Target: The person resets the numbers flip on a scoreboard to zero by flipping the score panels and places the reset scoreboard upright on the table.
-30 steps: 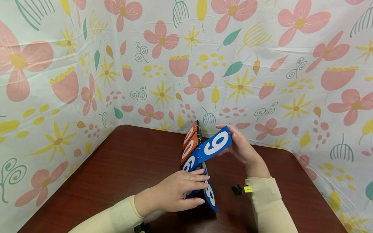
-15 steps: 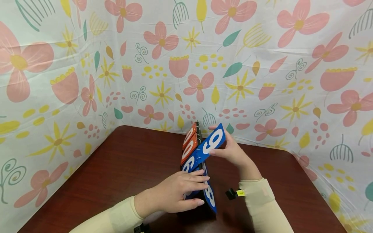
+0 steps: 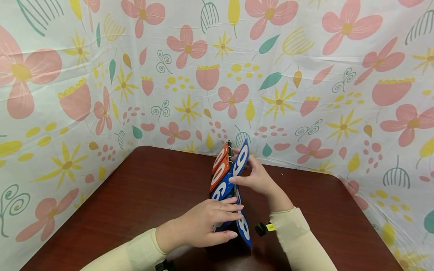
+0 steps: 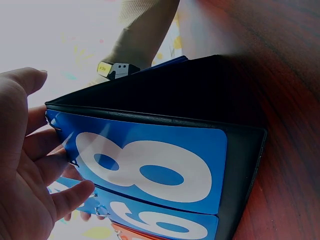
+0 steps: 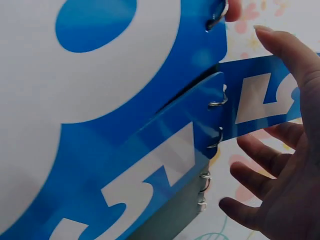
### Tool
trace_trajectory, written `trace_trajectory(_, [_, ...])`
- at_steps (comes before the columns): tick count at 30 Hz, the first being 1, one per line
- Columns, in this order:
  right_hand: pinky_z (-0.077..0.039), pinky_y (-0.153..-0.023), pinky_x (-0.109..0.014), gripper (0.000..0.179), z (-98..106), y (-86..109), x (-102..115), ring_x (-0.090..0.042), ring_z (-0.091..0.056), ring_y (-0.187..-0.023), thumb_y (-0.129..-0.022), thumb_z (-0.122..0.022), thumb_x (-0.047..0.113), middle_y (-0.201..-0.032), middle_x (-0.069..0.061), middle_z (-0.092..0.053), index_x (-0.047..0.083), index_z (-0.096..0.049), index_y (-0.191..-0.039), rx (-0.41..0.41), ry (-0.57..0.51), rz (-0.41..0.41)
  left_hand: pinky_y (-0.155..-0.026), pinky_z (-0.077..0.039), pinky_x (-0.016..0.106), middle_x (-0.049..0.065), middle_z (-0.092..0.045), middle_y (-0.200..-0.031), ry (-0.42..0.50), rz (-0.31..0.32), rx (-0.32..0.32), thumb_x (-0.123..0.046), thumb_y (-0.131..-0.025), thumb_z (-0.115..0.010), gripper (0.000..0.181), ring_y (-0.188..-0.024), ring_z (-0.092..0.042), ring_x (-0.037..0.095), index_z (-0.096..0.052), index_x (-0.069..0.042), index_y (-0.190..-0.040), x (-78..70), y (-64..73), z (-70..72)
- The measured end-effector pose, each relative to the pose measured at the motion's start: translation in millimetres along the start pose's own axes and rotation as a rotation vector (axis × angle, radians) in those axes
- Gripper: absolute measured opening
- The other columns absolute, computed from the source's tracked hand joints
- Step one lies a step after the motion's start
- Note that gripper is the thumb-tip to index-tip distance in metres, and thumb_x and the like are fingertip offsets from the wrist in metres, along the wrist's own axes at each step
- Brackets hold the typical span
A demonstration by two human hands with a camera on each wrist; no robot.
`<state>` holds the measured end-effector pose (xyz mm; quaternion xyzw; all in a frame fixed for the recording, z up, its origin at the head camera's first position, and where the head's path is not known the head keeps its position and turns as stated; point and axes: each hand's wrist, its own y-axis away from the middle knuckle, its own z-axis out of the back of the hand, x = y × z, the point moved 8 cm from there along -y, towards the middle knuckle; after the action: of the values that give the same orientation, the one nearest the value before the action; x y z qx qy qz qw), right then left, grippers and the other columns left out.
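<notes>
A flip scoreboard [image 3: 220, 165] with red and blue number cards on metal rings stands like a tent in front of me. My left hand [image 3: 208, 222] lies across the ridge at the near end, fingers fairly straight. In the left wrist view, a blue "8" card [image 4: 160, 172] hangs on the black stand [image 4: 240, 160] beside those fingers. My right hand [image 3: 261, 177] is at a raised blue card [image 3: 241, 158], thumb near its ringed end and fingers behind it. The right wrist view shows the right fingers spread around this raised card [image 5: 267, 92], without a pinch.
The scoreboard rests on a dark reddish-brown table [image 3: 152, 180]. A flower-print cloth [image 3: 183, 86] hangs close behind the table and along its left side. A black camera [image 3: 262, 229] with a yellow label sits at the right cuff.
The right hand has moved left, and the raised card has swung from leaning far right to standing nearly upright by the ridge. The left hand has stayed still.
</notes>
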<state>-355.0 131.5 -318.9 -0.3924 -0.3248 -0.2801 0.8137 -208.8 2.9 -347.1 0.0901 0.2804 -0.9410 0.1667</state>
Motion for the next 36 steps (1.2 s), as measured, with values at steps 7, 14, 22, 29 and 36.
trace_trajectory(7, [-0.041, -0.109, -0.066, 0.099, -7.8, -1.8, -1.4, -0.03, -0.059, -0.129, -0.086, -0.084, 0.028, -0.136, -0.02, -0.064, 0.025, -0.024, -0.165, -0.006, 0.113, 0.02, -0.12, -0.042, 0.04, 0.001, -0.058, -0.151, -0.078, -0.055, -0.017, -0.039, -0.107, -0.053, 0.044, -0.151, -0.041, 0.015, -0.064, -0.014, -0.141, -2.3, 0.7, 0.5])
trace_trajectory(14, [-0.039, -0.113, -0.064, 0.099, -21.5, -1.6, -3.5, -0.027, -0.054, -0.133, -0.085, -0.085, 0.027, -0.143, -0.006, -0.06, 0.04, -0.025, -0.162, 0.041, 0.141, 0.002, -0.12, -0.043, 0.039, 0.002, -0.06, -0.15, -0.106, -0.073, -0.036, -0.039, -0.106, -0.054, 0.044, -0.15, -0.044, 0.017, -0.065, -0.012, -0.139, -3.8, 1.2, 1.9])
trace_trajectory(22, [-0.053, -0.095, -0.043, 0.068, -31.4, -2.4, -0.6, -0.019, -0.058, -0.118, -0.084, -0.086, 0.027, -0.138, -0.001, -0.064, 0.025, -0.059, -0.146, 0.093, 0.24, 0.093, -0.121, -0.041, 0.04, 0.002, -0.059, -0.15, -0.1, -0.071, -0.035, -0.039, -0.106, -0.055, 0.045, -0.15, -0.043, 0.017, -0.064, -0.012, -0.14, -3.9, 0.5, 2.1])
trace_trajectory(29, [-0.046, -0.108, -0.062, 0.06, -30.6, 1.4, 0.8, -0.029, -0.05, -0.135, -0.082, -0.088, 0.034, -0.142, -0.003, -0.061, 0.029, -0.067, -0.138, 0.109, 0.285, 0.005, -0.123, -0.038, 0.04, -0.001, -0.056, -0.153, -0.058, -0.013, -0.003, -0.041, -0.106, -0.054, 0.045, -0.153, -0.038, 0.013, -0.063, -0.015, -0.142, -1.0, 0.5, -0.3])
trace_trajectory(36, [-0.043, -0.11, -0.065, 0.053, -27.9, 3.2, 2.0, -0.031, -0.049, -0.138, -0.085, -0.085, 0.034, -0.144, -0.005, -0.06, 0.026, -0.07, -0.135, 0.128, 0.29, -0.01, -0.122, -0.039, 0.04, -0.001, -0.056, -0.153, -0.05, -0.015, -0.003, -0.042, -0.106, -0.054, 0.046, -0.152, -0.039, 0.013, -0.063, -0.015, -0.142, -1.5, 0.1, 0.2])
